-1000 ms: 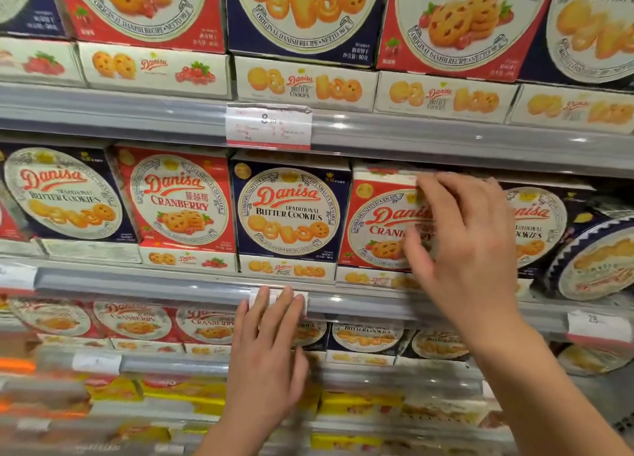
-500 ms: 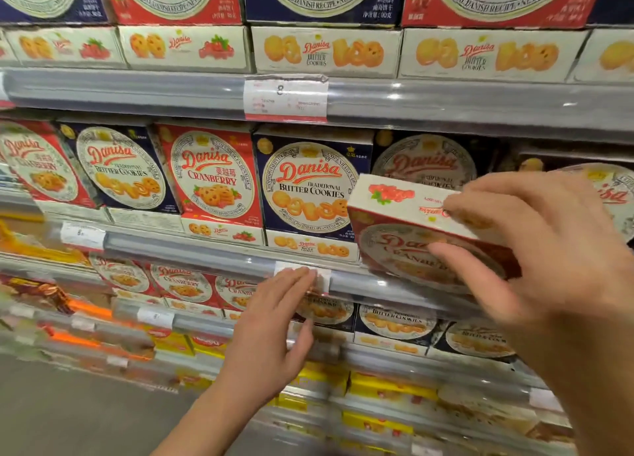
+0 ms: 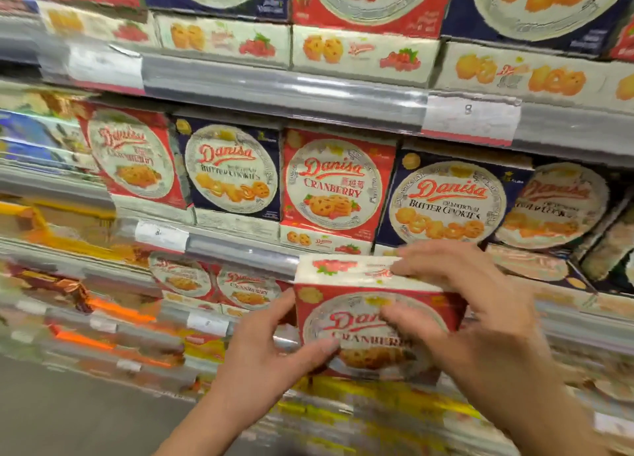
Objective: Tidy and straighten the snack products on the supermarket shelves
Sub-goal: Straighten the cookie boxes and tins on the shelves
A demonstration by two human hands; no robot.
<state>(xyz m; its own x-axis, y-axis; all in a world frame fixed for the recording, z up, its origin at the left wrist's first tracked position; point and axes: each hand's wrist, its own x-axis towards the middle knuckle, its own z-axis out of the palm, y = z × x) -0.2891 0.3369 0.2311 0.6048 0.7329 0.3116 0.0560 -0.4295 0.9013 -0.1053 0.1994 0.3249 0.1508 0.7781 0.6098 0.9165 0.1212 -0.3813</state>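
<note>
A red Danisa cranberry cookie box (image 3: 346, 304) is off the shelf, held in front of the lower shelves. My right hand (image 3: 480, 318) grips it over the top edge and front face. My left hand (image 3: 271, 349) holds its lower left corner between thumb and fingers. Behind it, the middle shelf carries a row of upright boxes: a red cranberry box (image 3: 334, 188), a blue butter cookies box (image 3: 446, 201) and another blue box (image 3: 231, 172).
A metal shelf rail (image 3: 274, 92) with a white price tag (image 3: 470, 116) runs above the row. More cookie boxes fill the top shelf (image 3: 363, 52). Lower shelves hold cranberry boxes (image 3: 247, 289) and yellow and orange packs (image 3: 103, 339). Grey floor (image 3: 85, 418) lies at the bottom left.
My right hand has pulled the cranberry box out of the middle shelf and lowered it. My left hand left the shelf rail and took hold of the box's left corner. The view swung left.
</note>
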